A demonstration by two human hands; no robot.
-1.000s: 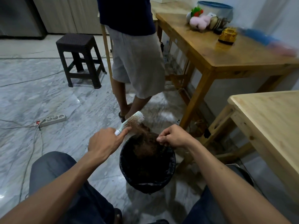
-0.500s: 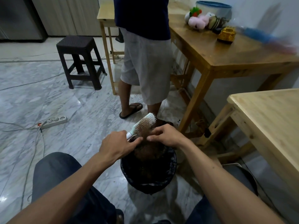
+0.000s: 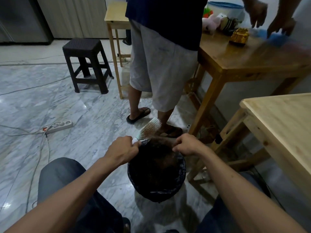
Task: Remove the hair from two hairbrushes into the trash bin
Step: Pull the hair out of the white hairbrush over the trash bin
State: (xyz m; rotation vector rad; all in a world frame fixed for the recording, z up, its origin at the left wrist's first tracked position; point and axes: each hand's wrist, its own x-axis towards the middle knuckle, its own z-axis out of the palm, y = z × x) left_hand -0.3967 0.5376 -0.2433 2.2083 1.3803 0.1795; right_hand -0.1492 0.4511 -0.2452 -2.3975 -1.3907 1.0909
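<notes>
The right hand (image 3: 186,145) has dropped back from the hairbrush (image 3: 149,129) to over the trash bin (image 3: 156,185), fingers pinched (probably on hair); left grip (image 3: 122,151) clasps the handle, head pointing far-right.

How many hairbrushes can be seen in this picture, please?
1. The hairbrush is held by its handle in the left hand, above the trash bin. A second one may be out of view.
</notes>
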